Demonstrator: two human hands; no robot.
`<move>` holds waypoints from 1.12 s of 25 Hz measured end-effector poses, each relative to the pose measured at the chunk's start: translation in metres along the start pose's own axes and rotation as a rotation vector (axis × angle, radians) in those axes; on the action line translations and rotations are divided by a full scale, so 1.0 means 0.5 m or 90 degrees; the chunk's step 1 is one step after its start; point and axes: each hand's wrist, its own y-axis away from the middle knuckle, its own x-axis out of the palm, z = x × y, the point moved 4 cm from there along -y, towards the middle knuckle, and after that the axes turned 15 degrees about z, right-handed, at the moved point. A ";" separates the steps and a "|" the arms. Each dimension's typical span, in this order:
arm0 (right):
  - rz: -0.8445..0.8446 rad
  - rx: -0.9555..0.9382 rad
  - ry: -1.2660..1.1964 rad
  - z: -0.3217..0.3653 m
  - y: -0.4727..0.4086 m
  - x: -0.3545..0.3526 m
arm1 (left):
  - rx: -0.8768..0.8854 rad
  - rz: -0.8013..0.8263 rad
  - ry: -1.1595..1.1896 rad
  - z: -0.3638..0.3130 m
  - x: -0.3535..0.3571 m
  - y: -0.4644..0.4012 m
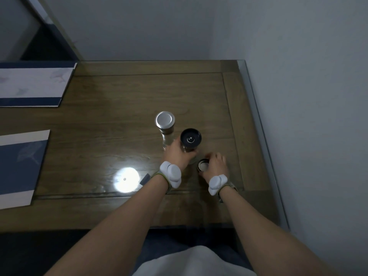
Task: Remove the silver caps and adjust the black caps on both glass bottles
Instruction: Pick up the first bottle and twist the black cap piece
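Observation:
Two glass bottles stand side by side on the wooden table. The far bottle [166, 134] still wears a silver cap [165, 119]. The near bottle [190, 149] shows a black cap [191, 138] with a small knob in its middle. My left hand [177, 154] grips the near bottle's glass body from the left. To the right, my right hand [217, 163] holds a removed silver cap [203, 165] low at the table top, its open side turned up. Both wrists carry white bands.
A glass sheet covers the table [119, 120], with a bright lamp reflection [126, 179] at the front left. Two blue and white folders [29, 86] [18, 168] lie at the left. A wall runs close along the table's right edge.

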 end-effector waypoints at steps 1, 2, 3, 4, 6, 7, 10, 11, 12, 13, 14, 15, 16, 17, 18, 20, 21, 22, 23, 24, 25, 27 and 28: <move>0.002 -0.011 0.065 -0.002 0.002 0.005 | 0.000 0.003 -0.013 0.000 -0.001 0.002; 0.005 -0.022 0.121 -0.004 0.004 0.007 | -0.001 0.005 -0.026 -0.001 -0.004 0.005; 0.012 -0.030 0.158 -0.005 0.005 0.007 | -0.003 0.006 -0.034 -0.003 -0.007 0.006; 0.022 -0.035 0.173 -0.004 0.008 0.005 | -0.004 0.005 -0.037 -0.003 -0.010 0.009; 0.033 -0.043 0.137 0.009 0.021 -0.014 | 0.000 -0.006 -0.040 -0.008 -0.014 0.020; 0.016 -0.048 0.062 0.020 0.034 -0.035 | 0.003 -0.014 -0.039 -0.010 -0.014 0.027; -0.154 -0.110 -0.238 0.069 0.099 -0.147 | 0.031 -0.040 -0.007 -0.017 -0.022 0.052; -0.214 -0.166 -0.304 0.087 0.129 -0.193 | 0.048 -0.043 0.003 -0.024 -0.024 0.058; -0.253 -0.236 -0.337 0.110 0.160 -0.242 | 0.070 -0.047 0.007 -0.038 -0.030 0.062; -0.263 -0.300 -0.335 0.134 0.192 -0.284 | 0.095 -0.050 0.002 -0.054 -0.035 0.066; -0.254 -0.349 -0.304 0.161 0.219 -0.321 | 0.122 -0.054 -0.007 -0.079 -0.043 0.069; -0.241 -0.369 -0.253 0.183 0.240 -0.347 | 0.151 -0.059 -0.015 -0.105 -0.050 0.072; -0.236 -0.374 -0.204 0.201 0.258 -0.367 | 0.184 -0.066 -0.020 -0.132 -0.059 0.076; -0.243 -0.371 -0.163 0.216 0.272 -0.387 | 0.224 -0.078 -0.025 -0.163 -0.072 0.081; -0.255 -0.364 -0.137 0.226 0.281 -0.399 | 0.257 -0.090 -0.031 -0.185 -0.081 0.085; -0.304 -0.356 -0.090 0.244 0.295 -0.423 | 0.302 -0.113 -0.045 -0.217 -0.100 0.093; -0.327 -0.353 -0.064 0.252 0.300 -0.434 | 0.314 -0.125 -0.053 -0.228 -0.109 0.096; -0.345 -0.353 -0.041 0.258 0.304 -0.442 | 0.321 -0.136 -0.061 -0.233 -0.116 0.097; -0.355 -0.359 -0.027 0.264 0.306 -0.451 | 0.325 -0.146 -0.067 -0.240 -0.124 0.099; -0.356 -0.369 -0.026 0.268 0.306 -0.457 | 0.331 -0.151 -0.072 -0.246 -0.131 0.100; -0.352 -0.382 -0.033 0.273 0.306 -0.464 | 0.342 -0.145 -0.077 -0.255 -0.137 0.101; -0.333 -0.411 -0.053 0.279 0.305 -0.474 | 0.357 -0.111 -0.084 -0.265 -0.146 0.093; -0.321 -0.427 -0.060 0.280 0.305 -0.480 | 0.358 -0.086 -0.084 -0.270 -0.149 0.089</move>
